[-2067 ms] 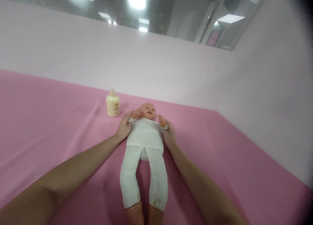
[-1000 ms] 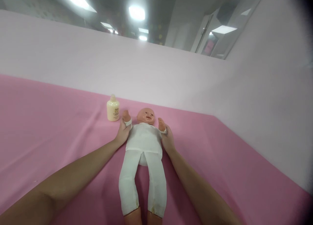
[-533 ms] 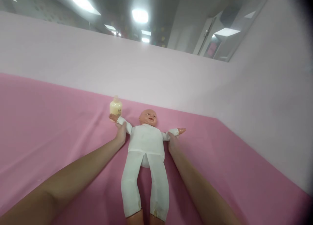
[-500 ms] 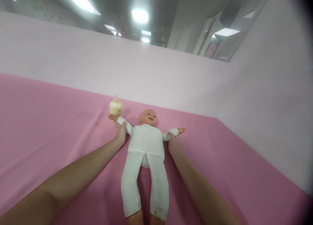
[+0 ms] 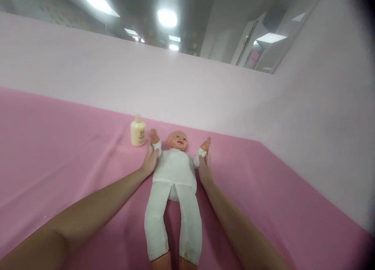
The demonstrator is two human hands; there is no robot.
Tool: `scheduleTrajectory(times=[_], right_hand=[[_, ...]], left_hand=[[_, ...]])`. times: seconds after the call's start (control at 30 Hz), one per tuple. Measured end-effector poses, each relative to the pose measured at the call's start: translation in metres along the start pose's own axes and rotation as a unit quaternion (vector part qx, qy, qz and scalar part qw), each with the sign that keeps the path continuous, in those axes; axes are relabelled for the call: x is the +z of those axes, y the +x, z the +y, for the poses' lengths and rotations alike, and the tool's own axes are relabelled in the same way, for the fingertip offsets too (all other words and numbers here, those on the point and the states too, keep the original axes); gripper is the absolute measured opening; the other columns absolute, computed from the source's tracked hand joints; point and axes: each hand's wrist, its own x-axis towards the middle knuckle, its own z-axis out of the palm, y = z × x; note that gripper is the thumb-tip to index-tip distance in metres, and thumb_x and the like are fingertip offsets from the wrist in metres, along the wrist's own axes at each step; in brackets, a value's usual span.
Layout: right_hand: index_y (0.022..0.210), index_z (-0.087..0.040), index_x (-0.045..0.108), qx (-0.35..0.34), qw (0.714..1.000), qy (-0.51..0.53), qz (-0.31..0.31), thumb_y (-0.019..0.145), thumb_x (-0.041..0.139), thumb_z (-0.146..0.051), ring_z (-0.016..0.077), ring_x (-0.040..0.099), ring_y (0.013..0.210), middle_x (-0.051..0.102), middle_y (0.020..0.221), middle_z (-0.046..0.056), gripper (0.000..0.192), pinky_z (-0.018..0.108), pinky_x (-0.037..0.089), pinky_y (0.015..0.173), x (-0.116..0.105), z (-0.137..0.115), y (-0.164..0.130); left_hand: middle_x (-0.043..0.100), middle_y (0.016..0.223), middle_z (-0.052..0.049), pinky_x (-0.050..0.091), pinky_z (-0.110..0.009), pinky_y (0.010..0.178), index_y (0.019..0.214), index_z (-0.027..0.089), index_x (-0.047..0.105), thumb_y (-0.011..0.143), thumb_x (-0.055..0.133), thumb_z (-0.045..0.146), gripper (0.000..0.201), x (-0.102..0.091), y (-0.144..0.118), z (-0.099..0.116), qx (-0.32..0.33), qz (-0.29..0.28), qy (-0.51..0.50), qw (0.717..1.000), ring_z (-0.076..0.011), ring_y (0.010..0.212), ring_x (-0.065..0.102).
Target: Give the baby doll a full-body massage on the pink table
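A: What filled most of the view?

B: A pink sheet covered the whole surface, with a pale pink wall rising behind it and along the right side. Above the wall, ceiling lights showed.

A: And on the sheet?

B: A baby doll in a white suit lay on its back in the middle, head toward the wall and legs stretched toward the camera. Its bare feet reached the bottom edge of the view.

A: Where were the person's hands?

B: Both forearms came in from the bottom corners and met the doll at its shoulders. The left hand was closed around the doll's arm on that side, just below the white cuff, holding it raised so the small hand pointed up beside the head. The right hand gripped the other arm the same way, fingers wrapped about the sleeve, with that doll hand also lifted and tilted slightly outward.

A: So neither hand was open?

B: No, each was clasped on a doll arm.

A: Anything else nearby?

B: A small cream bottle stood upright on the sheet just left of the doll's raised hand, near the left hand's fingertips but apart from them. Its label was too small to read.
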Motion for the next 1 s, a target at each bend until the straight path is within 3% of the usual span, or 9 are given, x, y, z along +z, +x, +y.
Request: scheduleTrajectory(times=[0.1, 0.2, 0.37, 0.47, 0.67, 0.73, 0.83, 1.0], right_hand=[[0.149, -0.029, 0.031, 0.010, 1.000, 0.002, -0.006, 0.089, 0.050, -0.042, 0.0213, 0.043, 0.137, 0.042, 0.151, 0.006, 0.064, 0.043, 0.037, 0.114, 0.003, 0.000, -0.002], [0.142, -0.027, 0.042, -0.015, 0.999, -0.015, -0.034, 0.085, 0.052, -0.034, 0.0217, 0.049, 0.128, 0.050, 0.142, 0.006, 0.058, 0.042, 0.040, 0.111, 0.004, -0.002, -0.005], [0.117, -0.024, 0.062, -0.074, 0.990, -0.073, -0.091, 0.073, 0.047, -0.016, 0.0224, 0.054, 0.118, 0.062, 0.123, 0.004, 0.047, 0.042, 0.040, 0.109, 0.005, -0.007, -0.005], [0.113, -0.024, 0.063, -0.086, 0.987, -0.092, -0.104, 0.071, 0.043, -0.013, 0.0219, 0.055, 0.116, 0.062, 0.121, 0.004, 0.047, 0.043, 0.039, 0.109, 0.005, -0.006, -0.003], [0.117, -0.024, 0.060, -0.094, 0.984, -0.090, -0.120, 0.074, 0.043, -0.015, 0.0215, 0.052, 0.122, 0.060, 0.125, 0.005, 0.047, 0.043, 0.037, 0.112, 0.004, -0.004, -0.004], [0.128, -0.025, 0.051, -0.093, 0.986, -0.078, -0.115, 0.078, 0.045, -0.018, 0.0210, 0.048, 0.128, 0.054, 0.134, 0.006, 0.050, 0.043, 0.035, 0.114, 0.004, -0.004, -0.006], [0.139, -0.024, 0.032, -0.084, 0.994, -0.054, -0.052, 0.085, 0.049, -0.028, 0.0202, 0.044, 0.133, 0.042, 0.144, 0.009, 0.057, 0.041, 0.037, 0.113, 0.006, -0.002, -0.008], [0.129, -0.025, 0.036, -0.026, 0.999, -0.028, 0.014, 0.090, 0.051, -0.045, 0.0202, 0.057, 0.113, 0.049, 0.131, 0.010, 0.046, 0.037, 0.051, 0.093, 0.005, 0.003, -0.005]], left_hand=[[0.032, 0.157, -0.009, 0.019, -0.043, 0.124, 0.152, 0.024, 0.028, 0.096, 0.044, 0.035, 0.059, 0.002, -0.004, 0.004, 0.063, -0.064, 0.061, 0.994, -0.0238, 0.148, 0.026], [0.040, 0.152, -0.010, 0.021, -0.047, 0.122, 0.150, 0.023, 0.033, 0.095, 0.044, 0.032, 0.057, 0.002, -0.004, 0.002, 0.096, -0.085, 0.116, 0.985, -0.0252, 0.143, 0.034], [0.052, 0.141, -0.009, 0.027, -0.048, 0.119, 0.146, 0.024, 0.044, 0.089, 0.043, 0.020, 0.056, 0.002, -0.001, -0.006, 0.092, -0.101, 0.178, 0.974, -0.0252, 0.133, 0.043], [0.055, 0.136, -0.007, 0.027, -0.047, 0.119, 0.141, 0.025, 0.052, 0.083, 0.044, 0.014, 0.059, 0.001, 0.001, -0.009, 0.079, -0.118, 0.200, 0.969, -0.0251, 0.131, 0.045], [0.055, 0.137, -0.006, 0.026, -0.047, 0.120, 0.140, 0.025, 0.053, 0.081, 0.042, 0.012, 0.061, -0.001, 0.001, -0.008, 0.082, -0.134, 0.191, 0.969, -0.0246, 0.132, 0.045], [0.052, 0.140, -0.007, 0.024, -0.046, 0.121, 0.140, 0.024, 0.049, 0.083, 0.041, 0.013, 0.059, -0.001, 0.000, -0.007, 0.089, -0.128, 0.163, 0.974, -0.0236, 0.135, 0.042], [0.049, 0.140, -0.011, 0.030, -0.045, 0.117, 0.137, 0.021, 0.041, 0.087, 0.047, 0.019, 0.050, 0.000, -0.001, -0.007, 0.069, -0.075, 0.104, 0.989, -0.0227, 0.133, 0.044], [0.057, 0.113, -0.007, 0.044, -0.037, 0.100, 0.106, 0.022, 0.047, 0.090, 0.052, 0.030, 0.019, -0.004, 0.007, -0.013, 0.026, 0.007, 0.059, 0.998, -0.0192, 0.108, 0.057]])
